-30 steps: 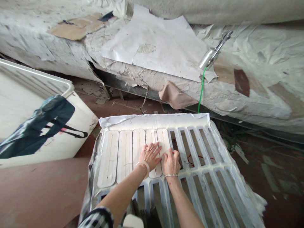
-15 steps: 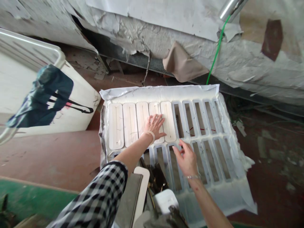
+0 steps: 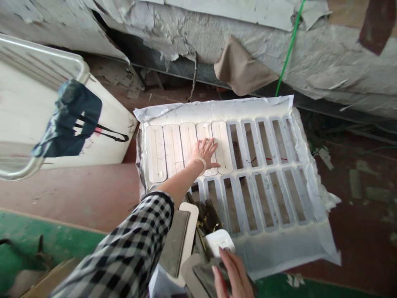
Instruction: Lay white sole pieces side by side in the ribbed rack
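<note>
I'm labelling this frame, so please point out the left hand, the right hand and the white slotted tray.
left hand (image 3: 206,151), head view, on its back.
right hand (image 3: 232,276), head view, on its back near the knuckles.
white slotted tray (image 3: 217,111), head view, on its far rim.

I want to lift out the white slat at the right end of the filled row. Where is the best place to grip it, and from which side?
Probably at the long right edge of the rightmost slat, coming from the right: the neighbouring slot in the white tray is open there. Its left edge lies close against the next slat, where the left hand rests.
</note>
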Demonstrator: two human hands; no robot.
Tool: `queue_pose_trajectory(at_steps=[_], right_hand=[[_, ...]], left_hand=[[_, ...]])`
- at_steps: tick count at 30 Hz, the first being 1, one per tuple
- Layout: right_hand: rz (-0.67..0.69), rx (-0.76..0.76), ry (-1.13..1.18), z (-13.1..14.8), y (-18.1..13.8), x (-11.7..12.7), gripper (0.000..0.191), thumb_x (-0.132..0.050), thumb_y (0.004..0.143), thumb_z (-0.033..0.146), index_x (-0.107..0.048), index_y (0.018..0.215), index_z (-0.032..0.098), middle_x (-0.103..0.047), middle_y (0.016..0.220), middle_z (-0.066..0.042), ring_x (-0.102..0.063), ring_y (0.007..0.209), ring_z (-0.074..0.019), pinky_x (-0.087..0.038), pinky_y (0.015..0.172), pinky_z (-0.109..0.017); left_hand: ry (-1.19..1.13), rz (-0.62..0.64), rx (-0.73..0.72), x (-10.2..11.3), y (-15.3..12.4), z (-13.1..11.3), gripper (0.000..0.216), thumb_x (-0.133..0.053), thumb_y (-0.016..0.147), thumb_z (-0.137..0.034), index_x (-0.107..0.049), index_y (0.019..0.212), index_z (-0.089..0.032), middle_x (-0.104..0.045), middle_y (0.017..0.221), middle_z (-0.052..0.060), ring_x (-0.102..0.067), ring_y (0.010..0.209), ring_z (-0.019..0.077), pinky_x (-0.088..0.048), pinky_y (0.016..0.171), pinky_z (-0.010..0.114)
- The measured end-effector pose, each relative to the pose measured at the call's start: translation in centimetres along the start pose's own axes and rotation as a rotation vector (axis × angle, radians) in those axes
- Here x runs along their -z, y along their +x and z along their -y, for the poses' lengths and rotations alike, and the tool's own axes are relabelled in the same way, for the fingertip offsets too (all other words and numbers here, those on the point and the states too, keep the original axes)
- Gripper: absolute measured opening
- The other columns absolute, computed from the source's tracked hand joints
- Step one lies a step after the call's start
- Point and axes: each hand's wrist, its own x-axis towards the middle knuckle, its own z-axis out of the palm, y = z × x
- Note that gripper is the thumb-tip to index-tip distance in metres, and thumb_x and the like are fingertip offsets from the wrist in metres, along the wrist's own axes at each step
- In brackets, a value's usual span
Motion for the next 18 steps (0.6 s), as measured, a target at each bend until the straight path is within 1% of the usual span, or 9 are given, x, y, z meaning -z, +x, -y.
queue_pose_trajectory(at_steps=[2, 4, 7, 10, 12, 13, 15, 17, 18], right_hand=[[0.052, 0.162, 0.001, 1.6, 3.1, -1.5, 0.036, -0.037, 0.098, 0.014, -0.053, 0.131, 0.015, -0.056, 0.125, -0.01, -0.05, 0.117, -0.021, -0.042, 0.097, -0.034], [0.176, 0.347, -0.114, 2.3, 6.1, -3.3, 0.043, -0.026, 0.1, 0.014, -0.053, 0.133, 0.016, -0.049, 0.141, -0.008, -0.039, 0.131, -0.0266, -0.038, 0.104, -0.042], [0.383, 0.666, -0.195, 1.7, 9.7, -6.0, 0.033, -0.039, 0.1, 0.026, -0.058, 0.126, 0.021, -0.045, 0.145, -0.003, -0.028, 0.14, -0.0306, -0.032, 0.111, -0.05], [0.531, 0.933, -0.144, 0.6, 12.4, -7.6, 0.022, -0.051, 0.096, 0.03, -0.063, 0.113, 0.021, -0.055, 0.13, -0.003, -0.033, 0.137, -0.032, -0.027, 0.115, -0.054], [0.494, 1.095, -0.08, 0.4, 13.8, -7.9, 0.017, -0.052, 0.095, 0.025, -0.064, 0.103, 0.016, -0.06, 0.114, -0.006, -0.043, 0.129, -0.033, -0.028, 0.113, -0.056], [0.424, 1.167, -0.036, 0.5, 14.2, -7.9, 0.015, -0.052, 0.094, 0.023, -0.063, 0.098, 0.014, -0.062, 0.106, -0.007, -0.049, 0.123, -0.0323, -0.03, 0.112, -0.057], [0.2, 1.258, 0.081, 0.6, 14.7, -7.2, 0.012, -0.053, 0.091, 0.022, -0.061, 0.087, 0.014, -0.064, 0.092, -0.007, -0.06, 0.103, -0.0274, -0.042, 0.101, -0.054], [0.029, 1.202, 0.163, 0.2, 14.7, -5.6, 0.01, -0.053, 0.09, 0.023, -0.059, 0.084, 0.017, -0.066, 0.085, -0.003, -0.062, 0.082, -0.0204, -0.053, 0.083, -0.041], [0.009, 1.126, 0.175, -0.4, 14.6, -4.2, 0.011, -0.05, 0.092, 0.023, -0.059, 0.087, 0.019, -0.066, 0.079, -0.001, -0.062, 0.074, -0.0155, -0.054, 0.072, -0.03]], left_hand=[[0.0, 0.008, 0.0, 0.4, -0.1, 0.1, 0.103, -0.045, 0.074, -0.082, -0.025, 0.153, -0.02, -0.014, 0.164, 0.007, -0.013, 0.145, 0.035, -0.018, 0.116, 0.058], [0.001, 0.031, 0.003, 0.6, -0.1, 0.1, 0.104, -0.05, 0.072, -0.081, -0.024, 0.153, -0.021, -0.014, 0.163, 0.005, -0.013, 0.145, 0.0343, -0.019, 0.117, 0.058], [0.018, 0.033, 0.006, 0.8, -0.2, 0.1, 0.106, -0.053, 0.07, -0.081, -0.025, 0.153, -0.022, -0.016, 0.163, 0.005, -0.014, 0.145, 0.0338, -0.021, 0.117, 0.057], [0.032, 0.038, 0.011, 0.7, 0.0, -0.1, 0.106, -0.051, 0.071, -0.082, -0.023, 0.153, -0.022, -0.013, 0.164, 0.006, -0.013, 0.145, 0.0344, -0.021, 0.117, 0.057], [0.034, 0.031, 0.004, 0.7, 0.1, -0.2, 0.107, -0.051, 0.07, -0.083, -0.024, 0.153, -0.021, -0.013, 0.164, 0.006, -0.013, 0.145, 0.0354, -0.022, 0.116, 0.057], [0.033, 0.015, -0.003, 0.7, 0.2, -0.2, 0.107, -0.052, 0.069, -0.083, -0.026, 0.153, -0.021, -0.015, 0.163, 0.007, -0.015, 0.144, 0.0357, -0.023, 0.116, 0.058], [0.025, -0.034, -0.021, 0.6, 0.4, -0.2, 0.107, -0.056, 0.067, -0.082, -0.03, 0.151, -0.02, -0.021, 0.162, 0.009, -0.02, 0.143, 0.0355, -0.026, 0.114, 0.058], [0.014, -0.042, -0.038, 0.4, 0.7, -0.1, 0.108, -0.058, 0.068, -0.08, -0.03, 0.151, -0.018, -0.021, 0.162, 0.011, -0.021, 0.143, 0.0348, -0.025, 0.115, 0.06], [0.005, -0.023, -0.051, 0.3, 0.8, -0.1, 0.109, -0.056, 0.069, -0.08, -0.027, 0.152, -0.016, -0.017, 0.163, 0.011, -0.018, 0.145, 0.0337, -0.022, 0.116, 0.062]])
